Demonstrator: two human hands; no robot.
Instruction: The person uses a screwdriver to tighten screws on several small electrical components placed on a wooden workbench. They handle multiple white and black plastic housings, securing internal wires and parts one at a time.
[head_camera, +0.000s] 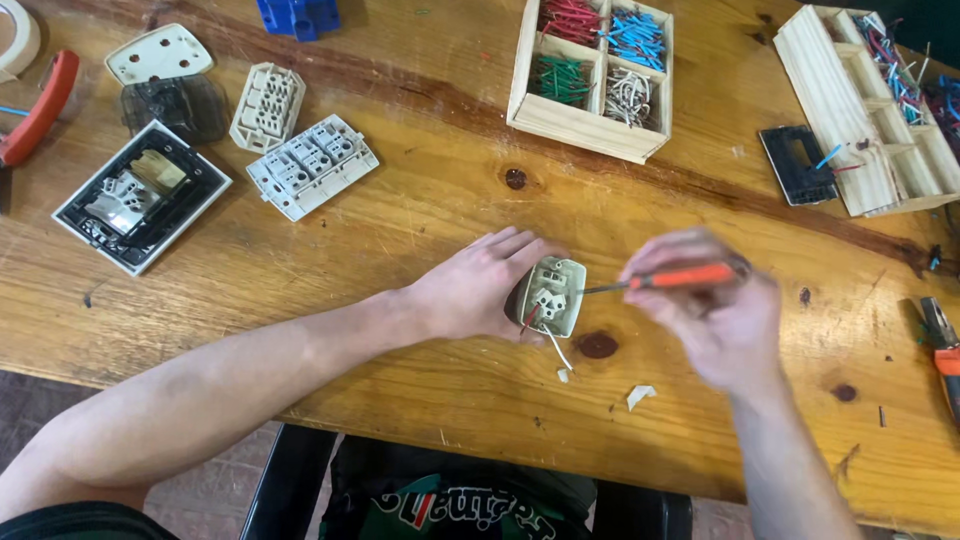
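Knotty varnished pine made up the wooden workbench (420, 230). The left hand (480, 285) lay flat-sided on it, fingers wrapped around a small cream plastic socket insert (553, 296) near the front edge. The right hand (718, 315), blurred, gripped an orange-handled screwdriver (672, 279), its tip at the insert. Beyond stood a four-compartment wooden box of coloured wire pieces (590, 75); left, a white terminal block (312, 165).
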